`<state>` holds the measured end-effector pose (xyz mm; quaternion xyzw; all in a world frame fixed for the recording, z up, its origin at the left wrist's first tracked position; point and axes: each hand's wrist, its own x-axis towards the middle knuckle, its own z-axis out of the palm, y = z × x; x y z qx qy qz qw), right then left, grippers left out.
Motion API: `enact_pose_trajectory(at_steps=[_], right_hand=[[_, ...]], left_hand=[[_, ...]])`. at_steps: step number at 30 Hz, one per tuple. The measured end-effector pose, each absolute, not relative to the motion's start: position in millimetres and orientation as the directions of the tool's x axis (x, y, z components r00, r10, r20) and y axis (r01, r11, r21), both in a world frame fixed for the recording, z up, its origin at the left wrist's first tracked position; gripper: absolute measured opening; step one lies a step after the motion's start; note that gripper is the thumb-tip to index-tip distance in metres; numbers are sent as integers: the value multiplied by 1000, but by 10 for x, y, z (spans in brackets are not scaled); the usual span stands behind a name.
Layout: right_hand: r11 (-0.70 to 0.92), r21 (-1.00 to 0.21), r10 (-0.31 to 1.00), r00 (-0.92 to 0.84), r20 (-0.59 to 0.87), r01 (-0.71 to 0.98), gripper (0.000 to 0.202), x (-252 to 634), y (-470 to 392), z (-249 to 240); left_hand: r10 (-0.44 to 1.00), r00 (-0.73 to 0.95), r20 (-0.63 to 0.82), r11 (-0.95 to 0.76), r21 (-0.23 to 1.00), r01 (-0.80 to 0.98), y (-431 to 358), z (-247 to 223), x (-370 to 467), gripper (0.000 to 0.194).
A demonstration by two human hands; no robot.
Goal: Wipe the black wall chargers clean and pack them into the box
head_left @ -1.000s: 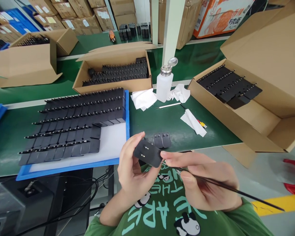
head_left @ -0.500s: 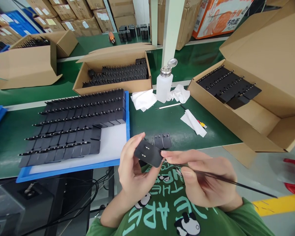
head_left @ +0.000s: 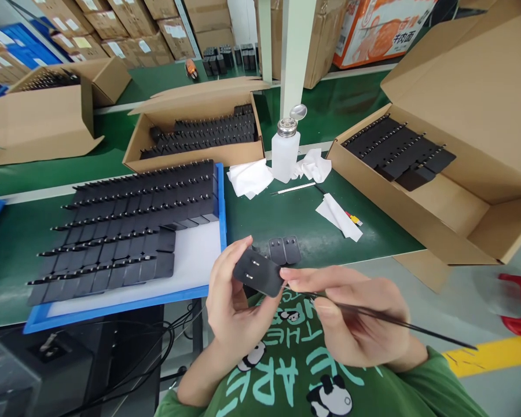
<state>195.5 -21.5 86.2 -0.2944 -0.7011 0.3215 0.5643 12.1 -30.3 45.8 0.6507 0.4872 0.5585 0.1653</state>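
Black pronged block (head_left: 258, 272), on the near side of the white bottle (head_left: 285, 153): the left hand (head_left: 237, 301) grips its edges, fingers parted to its width. The right hand (head_left: 364, 318) pinches a thin black rod (head_left: 438, 336) narrowly; a loosened pinch could let it slip and scratch the block.

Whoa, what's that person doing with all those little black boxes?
The left hand holds up one black plug block, its two metal prongs showing. The right hand holds a long, thin dark stick near the block's edge. Two more blocks sit on the green table. Many others stand in rows in the blue-edged tray and the open cardboard boxes.
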Motion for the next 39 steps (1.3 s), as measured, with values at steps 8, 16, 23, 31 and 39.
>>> enact_pose_trajectory(at_steps=[8, 16, 23, 31, 39], right_hand=[[631, -775, 757, -200, 623, -28, 39, 1905, -178, 921], [630, -775, 759, -170, 628, -48, 39, 1908, -172, 908], [623, -765, 752, -144, 643, -164, 55, 1880, -173, 844], [812, -259, 480, -346, 806, 522, 26, 2050, 56, 703], [755, -106, 529, -507, 681, 647, 51, 2155, 225, 541]], left_hand=[[825, -107, 555, -470, 778, 417, -311, 459, 123, 79], [824, -116, 555, -469, 781, 412, -306, 470, 136, 78], [855, -123, 503, -431, 822, 372, -288, 462, 150, 75], [929, -148, 339, -302, 926, 224, -101, 407, 205, 62], [950, -133, 284, -264, 953, 147, 25, 392, 238, 57]])
